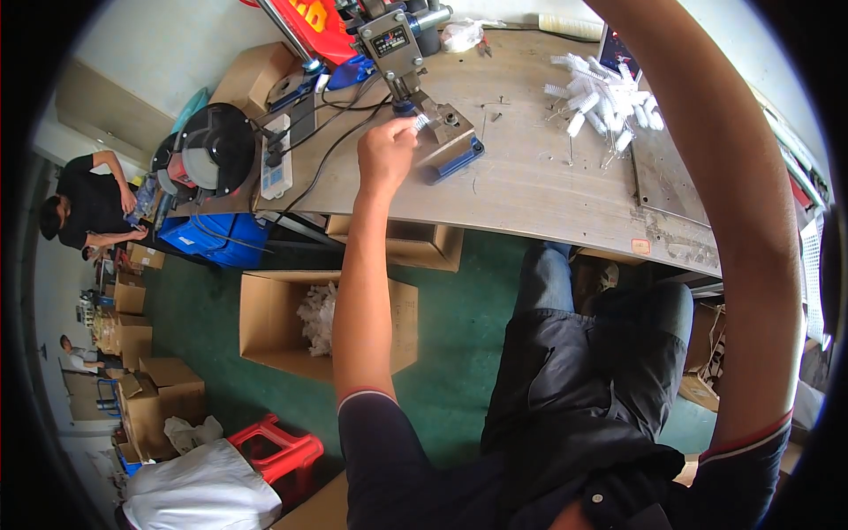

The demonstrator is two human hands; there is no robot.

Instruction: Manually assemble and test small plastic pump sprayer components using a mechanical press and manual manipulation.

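My left hand (pixel 389 152) is closed, fingers pinched at the blue and grey bench press. A small white ribbed cylinder (pixel 422 122) shows at its fingertips, just beside the metal block (pixel 450 128) on the press base. The press head (pixel 391 44) stands directly above. My right forearm (pixel 751 194) reaches up past the top edge of the picture, so the right hand is out of sight. To the right on the bench lies a loose pile of white ribbed cylinders (pixel 605 97), some with thin metal wires sticking out.
Screws and thin pins (pixel 496 115) lie scattered on the wooden bench (pixel 530 185). Black cables (pixel 322 172) run left of the press to a power strip (pixel 276 159), near a cut-off saw (pixel 212 150). Below stands an open carton (pixel 269 322) with white pieces. Another person (pixel 93 199) works far left.
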